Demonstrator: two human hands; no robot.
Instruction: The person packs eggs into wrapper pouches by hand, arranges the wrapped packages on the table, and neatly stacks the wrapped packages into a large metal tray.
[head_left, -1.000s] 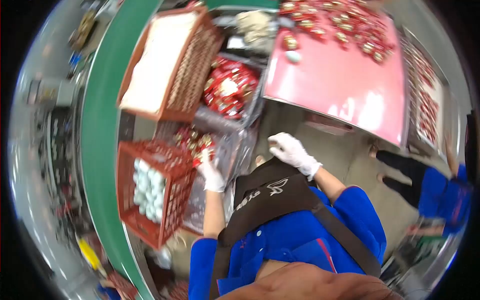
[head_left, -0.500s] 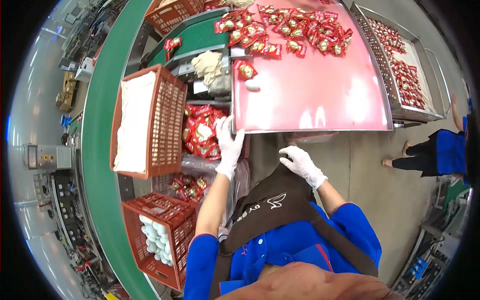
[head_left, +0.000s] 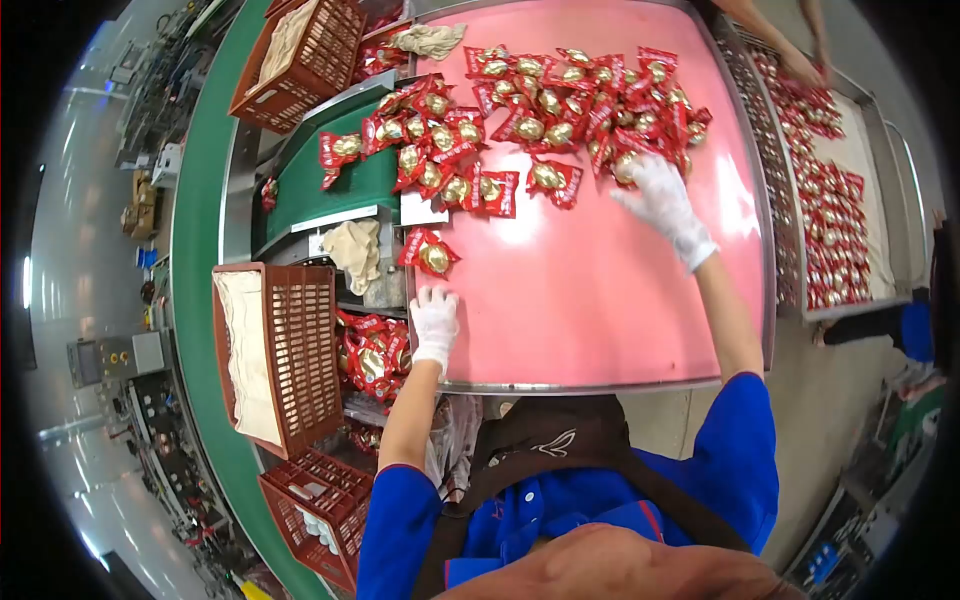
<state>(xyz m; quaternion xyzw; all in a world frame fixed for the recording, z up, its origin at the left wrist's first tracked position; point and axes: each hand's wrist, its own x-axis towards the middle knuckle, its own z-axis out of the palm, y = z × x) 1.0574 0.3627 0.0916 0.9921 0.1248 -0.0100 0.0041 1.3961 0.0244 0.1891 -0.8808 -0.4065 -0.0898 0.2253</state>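
Observation:
My left hand (head_left: 435, 322), in a thin white glove, is at the left edge of the pink tabletop (head_left: 570, 310). Its fingers point forward and are slightly apart, just short of a single red-wrapped packet (head_left: 432, 254) with a gold round middle. Whether anything lies under them is hidden. My gloved right hand (head_left: 665, 205) reaches to the near side of a heap of red and gold packets (head_left: 560, 105). Thumb and fingers are apart there, with the fingertips against a packet (head_left: 626, 167). More such packets (head_left: 440, 130) lie towards the green chute (head_left: 300, 190).
A metal tray (head_left: 880, 235) of packets stands at the right, with another person's hand (head_left: 803, 70) over it. At the left are a cloth-lined red crate (head_left: 305, 350), a lower crate (head_left: 340, 500), a beige cloth (head_left: 352, 255) and a long green belt (head_left: 195, 300).
My view has moved closer to the table. Both hands went forward: the right to the packet heap, the left onto the table's left edge. The pale egg-shaped thing there is out of sight.

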